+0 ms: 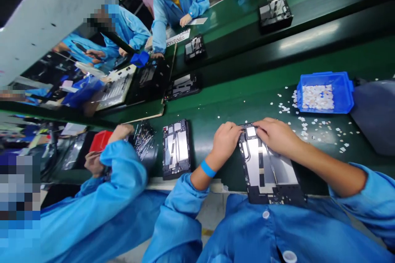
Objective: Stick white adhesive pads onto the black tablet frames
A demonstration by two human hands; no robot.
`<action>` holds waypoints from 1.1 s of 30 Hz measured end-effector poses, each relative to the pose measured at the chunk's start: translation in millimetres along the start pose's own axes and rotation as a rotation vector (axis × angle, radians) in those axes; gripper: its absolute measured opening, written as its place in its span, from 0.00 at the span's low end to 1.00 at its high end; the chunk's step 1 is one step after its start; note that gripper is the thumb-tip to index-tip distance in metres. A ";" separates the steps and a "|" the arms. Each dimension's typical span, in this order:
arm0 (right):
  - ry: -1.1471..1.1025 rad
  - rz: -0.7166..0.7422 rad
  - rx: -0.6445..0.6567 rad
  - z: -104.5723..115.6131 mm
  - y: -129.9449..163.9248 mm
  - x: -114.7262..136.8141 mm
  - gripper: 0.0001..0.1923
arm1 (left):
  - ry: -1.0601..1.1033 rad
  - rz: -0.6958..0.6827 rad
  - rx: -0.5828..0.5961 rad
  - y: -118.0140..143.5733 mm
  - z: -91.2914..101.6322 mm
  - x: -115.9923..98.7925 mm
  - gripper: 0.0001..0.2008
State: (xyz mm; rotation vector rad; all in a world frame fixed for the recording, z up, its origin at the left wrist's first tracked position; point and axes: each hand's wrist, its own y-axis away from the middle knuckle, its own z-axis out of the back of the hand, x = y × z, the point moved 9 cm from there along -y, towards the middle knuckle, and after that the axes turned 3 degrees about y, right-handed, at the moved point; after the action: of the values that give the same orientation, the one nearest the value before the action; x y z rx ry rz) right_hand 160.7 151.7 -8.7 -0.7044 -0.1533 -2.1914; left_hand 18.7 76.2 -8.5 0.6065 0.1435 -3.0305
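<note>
An opened tablet (254, 164), with silver plates, dark strips and a black frame, lies in front of me, its near end overhanging the bench edge. My left hand (226, 141) wears a blue wristband (208, 169); its fingers are closed at the tablet's far left corner. Over the far right part of the same tablet is my right hand (277, 136), thumb and fingers bent together on the far edge, beside a small white square (251, 131). Anything tiny between the fingertips is hidden.
A blue bin (348, 92) of small white pieces stands right, with loose pieces scattered around it. Another stack of opened tablets (176, 148) lies left, near a co-worker's sleeve (123, 164) and a red box (100, 141). More tablets (276, 12) sit on the conveyor (228, 49); co-workers work opposite.
</note>
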 end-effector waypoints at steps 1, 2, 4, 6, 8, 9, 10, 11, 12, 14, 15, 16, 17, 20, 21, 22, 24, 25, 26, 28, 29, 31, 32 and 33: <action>-0.034 0.003 -0.007 -0.2 -3.0 1.5 0.18 | 0.056 0.012 -0.038 3.4 3.8 2.0 0.12; -0.084 0.006 -0.005 -1.3 -6.7 3.6 0.18 | 0.126 0.027 -0.077 7.1 7.0 3.6 0.11; -0.231 0.018 0.047 -7.8 -14.8 10.7 0.17 | 0.272 0.062 -0.143 13.3 8.9 6.0 0.10; -0.374 0.006 0.134 -17.9 -20.9 18.0 0.15 | 0.397 0.118 -0.192 16.8 5.3 9.2 0.08; -0.455 -0.053 0.191 -26.5 -23.3 20.1 0.10 | 0.533 0.197 -0.247 19.6 0.5 14.8 0.06; -0.476 -0.092 0.194 -28.7 -23.4 18.8 0.08 | 0.613 0.245 -0.277 21.8 -1.6 18.2 0.07; -0.490 -0.128 0.182 -29.5 -23.0 16.6 0.07 | 0.696 0.293 -0.299 24.4 -3.9 21.2 0.08; -0.501 -0.157 0.164 -29.4 -22.2 14.2 0.06 | 0.771 0.337 -0.306 27.2 -6.5 22.8 0.08; -0.511 -0.177 0.147 -28.9 -21.3 12.1 0.06 | 0.829 0.371 -0.294 29.9 -9.2 22.4 0.09; -0.513 -0.191 0.125 -28.1 -19.4 9.6 0.07 | 0.878 0.409 -0.243 33.9 -12.9 17.7 0.10; -0.505 -0.188 0.121 -28.0 -18.4 9.5 0.08 | 0.883 0.423 -0.228 35.3 -13.4 15.4 0.10; -0.492 -0.176 0.116 -27.7 -17.4 10.2 0.08 | 0.888 0.438 -0.221 36.2 -13.6 13.9 0.10; -0.469 -0.157 0.100 -26.6 -16.3 11.5 0.07 | 0.899 0.456 -0.227 36.5 -13.5 13.8 0.09; -0.309 -0.071 -0.039 -14.8 -9.9 18.0 0.07 | 0.947 0.509 -0.249 35.1 -15.2 16.6 0.06; -0.233 -0.026 -0.096 -9.9 -6.5 22.1 0.08 | 0.955 0.519 -0.254 34.4 -15.9 17.4 0.06; -0.156 0.024 -0.144 -6.0 -2.7 27.2 0.09 | 0.957 0.525 -0.258 34.2 -16.4 17.9 0.06; -0.036 0.119 -0.198 -2.8 4.4 37.1 0.13 | 0.948 0.530 -0.264 35.4 -16.9 17.6 0.06; 0.000 0.153 -0.207 -3.0 6.9 40.4 0.14 | 0.929 0.522 -0.269 36.4 -16.2 16.4 0.06; 0.022 0.174 -0.208 -3.9 8.5 42.4 0.14 | 0.892 0.503 -0.278 37.5 -14.3 14.6 0.06; 0.045 0.193 -0.200 -6.6 9.4 43.9 0.12 | 0.766 0.434 -0.308 39.3 -7.0 9.2 0.05; 0.052 0.204 -0.193 -8.3 9.4 44.7 0.12 | 0.685 0.386 -0.326 39.9 -2.3 5.5 0.05; 0.063 0.226 -0.185 -10.8 9.1 46.5 0.12 | 0.525 0.280 -0.356 40.5 6.2 -3.2 0.04; 0.070 0.231 -0.186 -11.5 8.9 46.9 0.13 | 0.462 0.230 -0.366 40.5 9.4 -7.3 0.05; 0.078 0.226 -0.189 -11.8 8.7 46.6 0.13 | 0.411 0.187 -0.373 40.5 11.6 -10.9 0.05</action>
State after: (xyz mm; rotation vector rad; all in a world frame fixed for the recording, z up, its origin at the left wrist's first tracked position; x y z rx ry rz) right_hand 138.0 110.8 5.3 -0.7022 0.1684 -2.0280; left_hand 26.9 35.1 3.1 1.1153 0.6099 -2.5638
